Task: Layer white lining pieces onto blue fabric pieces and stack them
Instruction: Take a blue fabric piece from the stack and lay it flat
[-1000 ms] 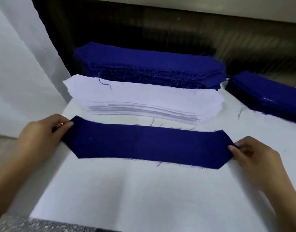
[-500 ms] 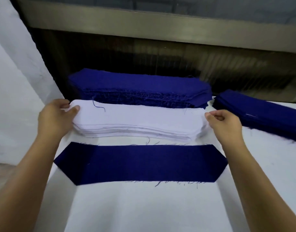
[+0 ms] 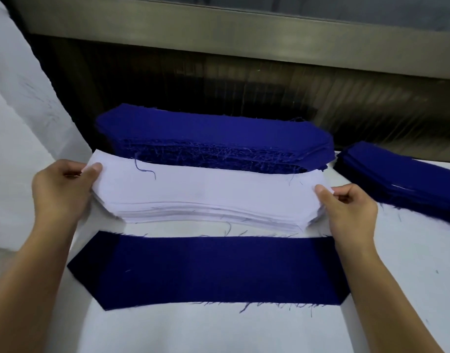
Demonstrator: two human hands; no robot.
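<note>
A single blue fabric piece (image 3: 208, 271) with angled ends lies flat on the white table (image 3: 218, 332) in front of me. Behind it sits a thick stack of white lining pieces (image 3: 208, 194). My left hand (image 3: 62, 192) pinches the left end of the top white lining piece, thumb on top. My right hand (image 3: 348, 207) pinches the right end of that same top piece. Both ends look slightly lifted off the stack. Behind the white stack rests a tall pile of blue fabric pieces (image 3: 213, 138).
A second, lower pile of blue pieces (image 3: 402, 179) lies at the right. A dark wall panel with a metal rail (image 3: 244, 29) runs along the table's back edge. White cloth (image 3: 20, 123) hangs at the left. Loose blue threads lie on the table.
Both hands left the ends of the single blue piece, moved back to the white stack and took hold of the top lining piece's ends. The blue piece stays flat.
</note>
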